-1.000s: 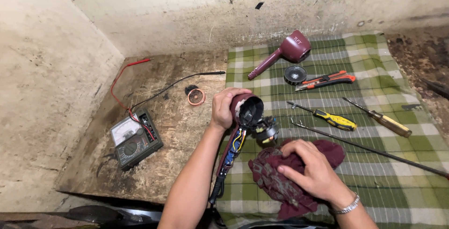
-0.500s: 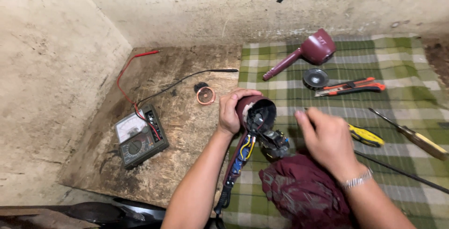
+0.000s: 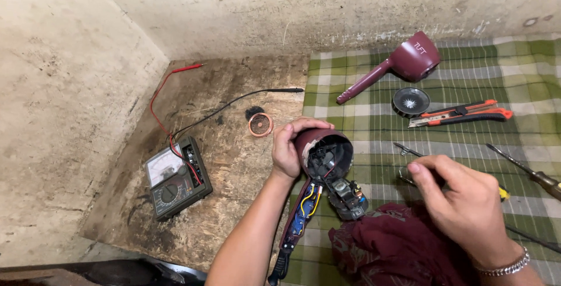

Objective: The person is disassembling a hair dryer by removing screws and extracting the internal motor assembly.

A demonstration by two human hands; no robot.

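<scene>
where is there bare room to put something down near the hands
Bare board lies between the multimeter and left hand. Bare cloth lies between the maroon shell half and the opened dryer body. It is crowded around the right hand: screwdrivers, pliers, rag.

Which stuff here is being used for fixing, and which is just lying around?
In use:
- left hand holding the opened maroon hair dryer half
- right hand reaching among the tools on the checked cloth

Lying about:
- other dryer shell
- black grille
- utility knife
- multimeter
- maroon rag
</scene>
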